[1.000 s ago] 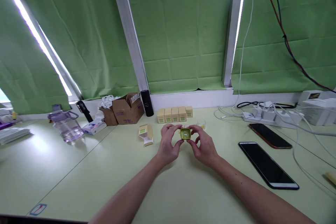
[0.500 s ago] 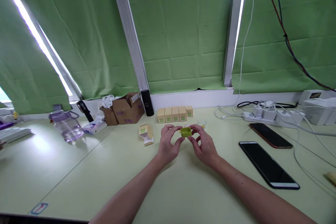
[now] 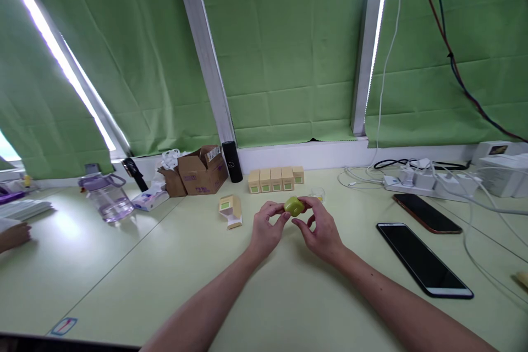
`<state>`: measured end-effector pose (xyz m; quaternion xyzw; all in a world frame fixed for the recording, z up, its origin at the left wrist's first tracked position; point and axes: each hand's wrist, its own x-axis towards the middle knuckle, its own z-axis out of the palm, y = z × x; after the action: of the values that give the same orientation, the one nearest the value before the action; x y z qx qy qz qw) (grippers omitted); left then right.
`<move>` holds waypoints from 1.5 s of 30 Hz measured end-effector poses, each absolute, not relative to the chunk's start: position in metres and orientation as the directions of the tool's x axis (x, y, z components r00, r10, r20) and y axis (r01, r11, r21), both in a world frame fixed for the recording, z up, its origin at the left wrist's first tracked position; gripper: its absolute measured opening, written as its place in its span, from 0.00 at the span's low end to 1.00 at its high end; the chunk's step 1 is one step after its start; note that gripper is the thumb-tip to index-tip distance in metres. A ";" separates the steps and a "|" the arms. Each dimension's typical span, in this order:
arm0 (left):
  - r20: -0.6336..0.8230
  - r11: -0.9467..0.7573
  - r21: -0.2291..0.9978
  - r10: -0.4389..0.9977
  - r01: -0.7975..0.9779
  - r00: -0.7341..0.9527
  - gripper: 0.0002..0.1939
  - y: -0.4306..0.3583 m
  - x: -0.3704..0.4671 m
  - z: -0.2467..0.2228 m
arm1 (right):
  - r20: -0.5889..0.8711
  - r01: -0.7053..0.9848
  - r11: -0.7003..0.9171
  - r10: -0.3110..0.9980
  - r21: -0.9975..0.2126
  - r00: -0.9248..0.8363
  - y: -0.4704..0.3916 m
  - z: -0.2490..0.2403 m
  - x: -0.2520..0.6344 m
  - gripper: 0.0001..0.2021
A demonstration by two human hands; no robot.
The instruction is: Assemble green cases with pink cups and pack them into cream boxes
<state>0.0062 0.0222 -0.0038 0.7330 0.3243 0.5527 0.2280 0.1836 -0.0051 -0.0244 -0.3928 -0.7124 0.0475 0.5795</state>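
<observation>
Between my two hands, above the middle of the table, is a small glossy green case (image 3: 293, 207) with a rounded outer face towards me. My left hand (image 3: 266, 227) pinches its left side with thumb and index finger. The index finger of my right hand (image 3: 322, 233) rests at the case's right edge, while its thumb sits slightly below. A small clear round container (image 3: 318, 194) stands just behind my right hand. Left of my hands lies a small tan carton (image 3: 230, 210), its flap folded out. Behind stands a row of several similar small boxes (image 3: 271, 180).
A brown cardboard box (image 3: 202, 172), black cylinder (image 3: 232, 161) and purple bottle (image 3: 108, 199) stand to the back left. On the right lie two phones, a near one (image 3: 424, 259) and a far one (image 3: 427, 213), by a power strip (image 3: 429, 185). Another person's hand (image 3: 14, 236) shows at far left.
The green case has turned, so its hollow inside no longer shows and a smooth rounded face does. My right thumb has shifted slightly left. The other person's hand has come further into view.
</observation>
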 end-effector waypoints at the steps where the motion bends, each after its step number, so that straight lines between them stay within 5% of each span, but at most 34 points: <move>1: 0.653 -0.679 0.699 0.734 0.224 0.188 0.09 0.022 0.007 -0.004 | 0.788 0.501 0.687 0.615 -0.526 -0.017 -0.005 -0.024 0.183 0.21; 8: 0.625 -0.677 0.694 0.735 0.245 0.264 0.15 0.021 0.008 -0.005 | 0.759 0.498 0.657 0.651 -0.566 0.004 -0.008 -0.020 0.182 0.18; 12: 0.662 -0.703 0.652 0.711 0.286 0.237 0.10 0.023 0.006 -0.005 | 0.735 0.493 0.633 0.678 -0.597 0.020 -0.008 -0.019 0.182 0.18; 20: 0.804 -0.835 0.223 0.449 0.503 0.389 0.28 0.020 -0.004 0.005 | 0.701 0.586 0.557 0.713 -0.588 0.025 -0.004 -0.024 0.184 0.18; 24: 0.769 -0.827 0.128 0.431 0.547 0.472 0.33 0.017 -0.003 0.004 | 0.708 0.623 0.558 0.706 -0.548 -0.009 -0.004 -0.024 0.184 0.19; 39: 0.735 -0.815 0.100 0.447 0.571 0.509 0.31 0.018 -0.001 0.002 | 0.737 0.682 0.588 0.668 -0.435 -0.106 -0.006 -0.027 0.182 0.22; 42: 0.762 -0.813 0.225 0.490 0.537 0.422 0.26 0.021 -0.001 0.002 | 0.730 0.677 0.581 0.677 -0.453 -0.092 -0.005 -0.028 0.184 0.24; 45: 0.736 -0.743 0.491 0.633 0.455 0.239 0.24 0.032 -0.003 0.000 | 0.703 0.720 0.521 0.708 -0.459 -0.065 0.000 -0.030 0.188 0.21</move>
<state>-0.0030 0.0318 -0.0004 0.7823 0.3476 0.5094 0.0874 0.1876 0.0005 -0.0295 -0.4894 -0.7296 -0.0061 0.4776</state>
